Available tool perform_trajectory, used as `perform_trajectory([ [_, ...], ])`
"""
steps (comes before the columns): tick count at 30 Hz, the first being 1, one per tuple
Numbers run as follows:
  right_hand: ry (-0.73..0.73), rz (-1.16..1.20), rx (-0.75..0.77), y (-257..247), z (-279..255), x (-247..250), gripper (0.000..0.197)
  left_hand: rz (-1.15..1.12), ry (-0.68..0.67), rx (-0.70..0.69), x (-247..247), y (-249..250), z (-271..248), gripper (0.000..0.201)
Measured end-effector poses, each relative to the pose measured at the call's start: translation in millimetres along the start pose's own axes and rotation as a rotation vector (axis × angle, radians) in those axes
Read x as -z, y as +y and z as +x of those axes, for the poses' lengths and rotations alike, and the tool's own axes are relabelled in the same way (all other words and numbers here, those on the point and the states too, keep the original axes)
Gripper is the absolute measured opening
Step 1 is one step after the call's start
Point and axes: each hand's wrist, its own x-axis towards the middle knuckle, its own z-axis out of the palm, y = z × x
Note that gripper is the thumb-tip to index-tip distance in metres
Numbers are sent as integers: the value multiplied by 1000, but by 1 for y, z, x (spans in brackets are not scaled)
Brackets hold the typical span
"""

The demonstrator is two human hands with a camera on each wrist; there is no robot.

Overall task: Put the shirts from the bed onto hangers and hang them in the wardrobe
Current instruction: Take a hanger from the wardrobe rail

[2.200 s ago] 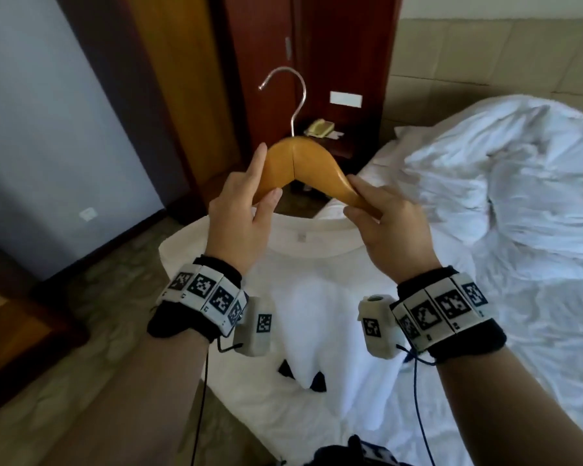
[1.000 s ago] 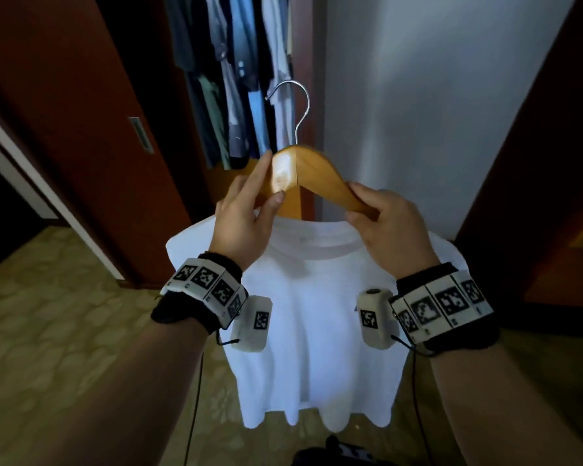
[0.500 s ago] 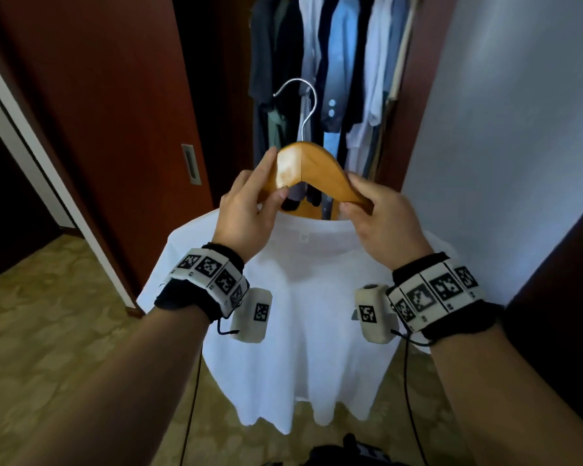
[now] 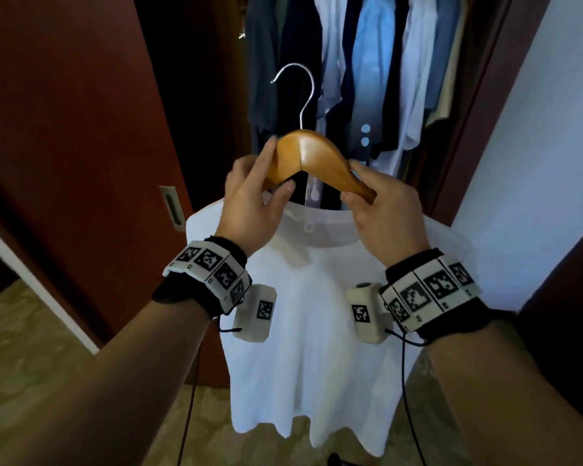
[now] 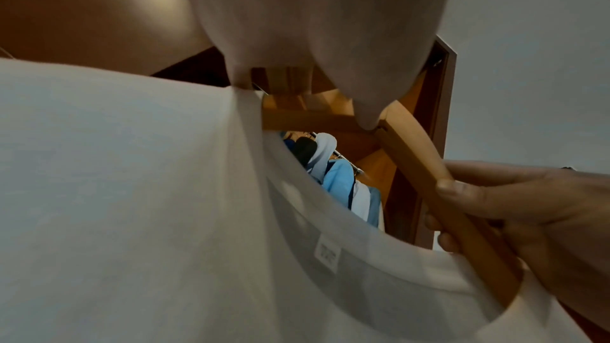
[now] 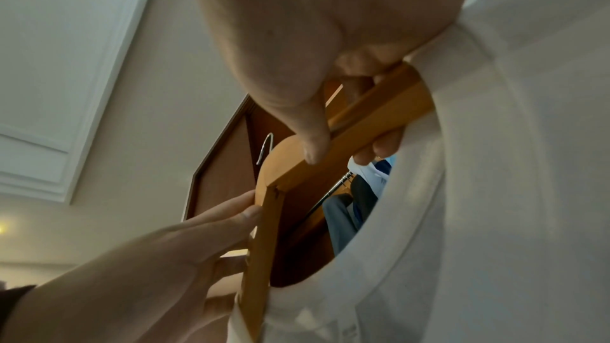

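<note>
A white T-shirt (image 4: 317, 314) hangs on a wooden hanger (image 4: 317, 156) with a metal hook (image 4: 300, 89), held up in front of the open wardrobe (image 4: 367, 79). My left hand (image 4: 253, 203) pinches the hanger's left arm beside the collar; my right hand (image 4: 384, 213) grips the right arm. The left wrist view shows the collar (image 5: 330, 231), the hanger (image 5: 412, 150) and the right hand (image 5: 528, 218). The right wrist view shows the hanger (image 6: 274, 218), its hook (image 6: 265, 148) and the left hand (image 6: 165, 257).
Several dark, blue and white shirts (image 4: 367, 62) fill the wardrobe rail (image 6: 330, 197). A dark red sliding door (image 4: 81, 129) with a recessed handle (image 4: 172, 206) stands on the left. A white wall (image 4: 535, 163) is on the right. The floor (image 4: 31, 348) is tiled.
I have turned from the bed to the wardrobe, carrying the shirt on its hanger. The hanging clothes now stand closer and straight ahead. Both hands keep the same hold.
</note>
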Motion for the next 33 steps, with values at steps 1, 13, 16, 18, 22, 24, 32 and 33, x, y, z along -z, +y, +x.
perform_trajectory([
  [1, 7, -5, 11, 2, 10, -6, 46, 34, 39, -15, -3, -6, 11, 64],
  [13, 112, -22, 25, 2, 116, -61, 49, -63, 133, -109, -20, -65, 133, 57],
  [16, 150, -24, 28, -9, 131, -75, 49, -104, 172, -133, -13, -76, 151, 60],
  [18, 195, -40, 36, -17, 137, -85, 50, -126, 168, -158, -5, -82, 160, 67],
  [22, 318, -91, 52, -41, 148, -107, 50, -199, 62, -166, 8, -91, 182, 77],
  [24, 352, -117, 51, -56, 156, -121, 50, -330, -26, -169, 13, -95, 194, 81],
  [32, 312, -307, 11, -98, 174, -166, 58, -942, -275, 94, 36, -103, 234, 98],
  [33, 286, -297, -3, -99, 174, -170, 59, -949, -295, 121, 35, -105, 237, 100],
])
